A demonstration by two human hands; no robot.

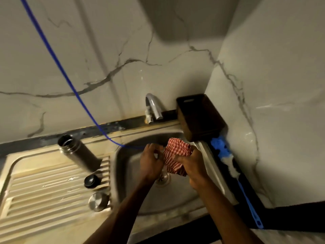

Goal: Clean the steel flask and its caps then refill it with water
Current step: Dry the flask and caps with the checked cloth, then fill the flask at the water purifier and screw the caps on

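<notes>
Evidently we bunch the checked cloth [176, 155] in both hands, left hand [151, 162] and right hand [193, 166], over the sink [123, 175] at centre frame so drips fall in, while the open steel flask [77, 152] and its two caps [91, 181] wait lower left on the drainboard [44, 187].

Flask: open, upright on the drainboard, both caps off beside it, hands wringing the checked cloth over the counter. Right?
One error. The head view shows both hands, left hand and right hand, holding the checked cloth over the sink, not the counter. The rest holds: flask open, upright.
</notes>
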